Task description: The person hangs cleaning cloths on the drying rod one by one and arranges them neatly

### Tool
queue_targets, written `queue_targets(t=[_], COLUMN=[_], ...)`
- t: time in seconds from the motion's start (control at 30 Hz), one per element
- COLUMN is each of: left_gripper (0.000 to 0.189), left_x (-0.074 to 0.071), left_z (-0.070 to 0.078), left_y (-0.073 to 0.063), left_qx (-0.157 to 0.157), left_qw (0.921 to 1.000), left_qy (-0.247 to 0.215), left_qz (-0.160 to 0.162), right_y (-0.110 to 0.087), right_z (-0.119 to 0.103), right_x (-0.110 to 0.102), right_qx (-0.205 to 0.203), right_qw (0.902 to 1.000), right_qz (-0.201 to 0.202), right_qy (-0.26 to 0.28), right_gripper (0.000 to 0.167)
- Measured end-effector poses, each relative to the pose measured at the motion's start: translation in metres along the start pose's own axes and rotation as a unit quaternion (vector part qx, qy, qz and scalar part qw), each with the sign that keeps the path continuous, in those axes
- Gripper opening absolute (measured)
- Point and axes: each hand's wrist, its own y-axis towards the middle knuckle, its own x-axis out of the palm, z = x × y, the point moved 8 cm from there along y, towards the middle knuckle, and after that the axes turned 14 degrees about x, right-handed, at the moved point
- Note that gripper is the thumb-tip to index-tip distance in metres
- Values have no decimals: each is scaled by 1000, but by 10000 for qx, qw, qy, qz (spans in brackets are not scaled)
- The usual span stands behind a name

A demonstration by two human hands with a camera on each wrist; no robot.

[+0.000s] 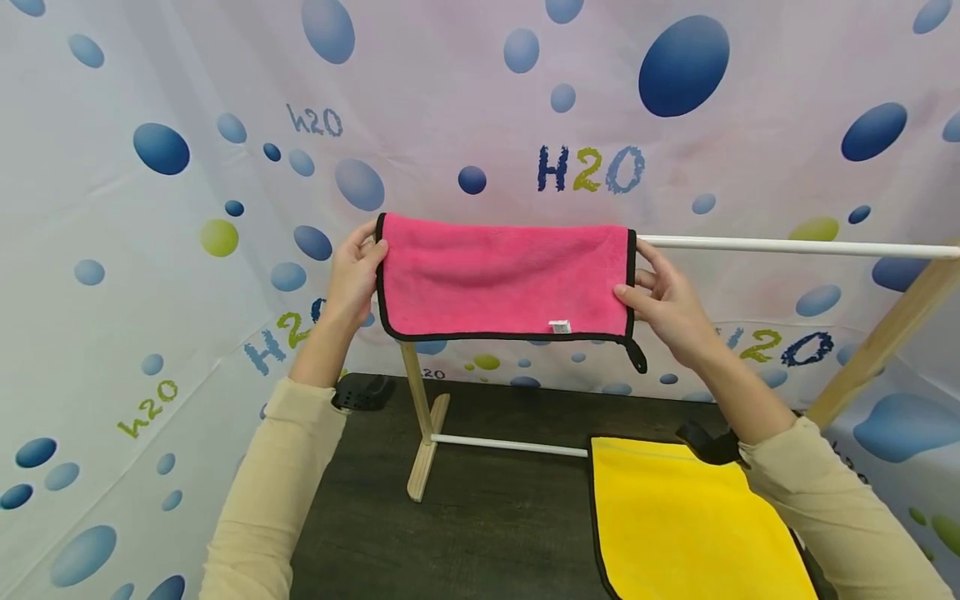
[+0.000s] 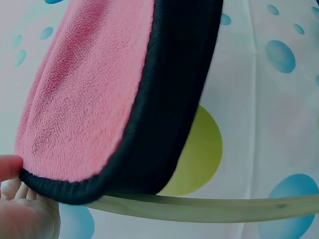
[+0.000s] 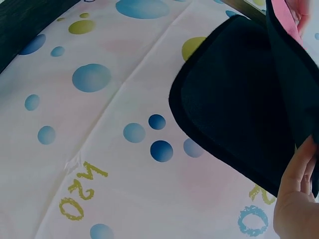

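Note:
A pink towel [image 1: 502, 279] with black edging is folded over the white upper bar of a wooden rack in the head view. A small white tag and a black loop show near its lower right corner. My left hand [image 1: 357, 271] pinches its left edge, thumb in front. At the right edge, my right hand [image 1: 667, 300] holds the cloth between thumb and fingers. In the left wrist view, the towel's pink face [image 2: 89, 94] curves beside its dark side. The dark underside [image 3: 229, 94] fills much of the right wrist view, partly hiding the right hand's fingers.
The upper bar [image 1: 795, 246] runs right to a wooden post [image 1: 885, 342]. A lower white bar [image 1: 510, 447] joins a wooden foot [image 1: 429, 450]. A yellow towel [image 1: 690, 517] with black edging lies on the dark tabletop [image 1: 450, 542]. A bubble-printed curtain [image 1: 450, 108] hangs behind.

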Motion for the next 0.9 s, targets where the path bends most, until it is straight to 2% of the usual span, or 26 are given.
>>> queue_targets(t=[0.13, 0.27, 0.4, 0.53, 0.7, 0.9], left_gripper=[42, 46, 52, 55, 59, 66], left_x=[2, 2, 0, -3, -5, -5], left_z=[-3, -5, -7, -9, -14, -21], left_y=[-2, -4, -5, -6, -10, -16], left_qx=[319, 637, 721, 662, 720, 948], left_qw=[9992, 9973, 9960, 9961, 9969, 9954], left_qy=[241, 362, 525, 587, 301, -83], left_qz=[-78, -77, -20, 19, -25, -60], right_y=[-2, -2, -3, -3, -8, -16], right_z=[2, 3, 7, 12, 19, 26], right_x=[-1, 0, 2, 4, 5, 8], right_qx=[-84, -199, -273, -279, -366, -526], right_qw=[9995, 9990, 9985, 9972, 9940, 9929], right_qz=[190, 186, 109, 138, 251, 225], right_qy=[-224, -354, -471, -672, -997, -1040], right_gripper=[72, 72, 72, 74, 74, 75])
